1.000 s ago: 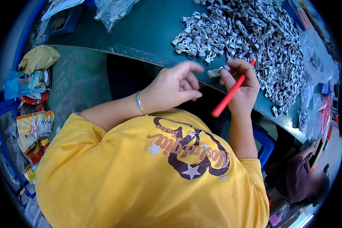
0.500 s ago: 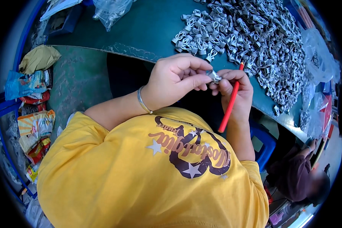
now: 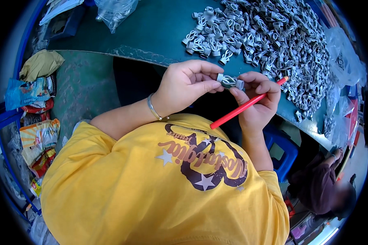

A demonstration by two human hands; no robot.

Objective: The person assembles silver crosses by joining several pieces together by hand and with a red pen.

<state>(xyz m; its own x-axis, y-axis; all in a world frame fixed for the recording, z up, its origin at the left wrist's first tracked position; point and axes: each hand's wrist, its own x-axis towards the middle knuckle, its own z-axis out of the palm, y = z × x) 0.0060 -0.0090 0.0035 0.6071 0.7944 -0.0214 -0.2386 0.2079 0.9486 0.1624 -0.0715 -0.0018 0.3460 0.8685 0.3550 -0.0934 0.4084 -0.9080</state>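
Observation:
A grey metal part [image 3: 230,81] with ribbed, coil-like ends and twisted strands between them is held above the table's near edge. My left hand [image 3: 188,83] pinches its left end between thumb and fingers. My right hand [image 3: 259,98] is closed at the other end, thumb and forefinger against it. A slim red stick [image 3: 243,108] with an orange-brown tip also lies in my right hand, passing between the fingers and slanting down to the left. Just beyond the hands, a large pile of similar grey metal parts [image 3: 274,36] covers the table's right side.
The green table [image 3: 159,32] has a worn near edge. Clear plastic bags lie at its back left [image 3: 116,12] and right [image 3: 345,61]. A blue stool [image 3: 284,153] stands beside my right arm. Packets [image 3: 39,132] line the left side; another person [image 3: 317,188] sits lower right.
The metal part has turned lengthwise between my hands and shows more. My right hand has shifted right, and the red stick has swung from steep to a flatter slant.

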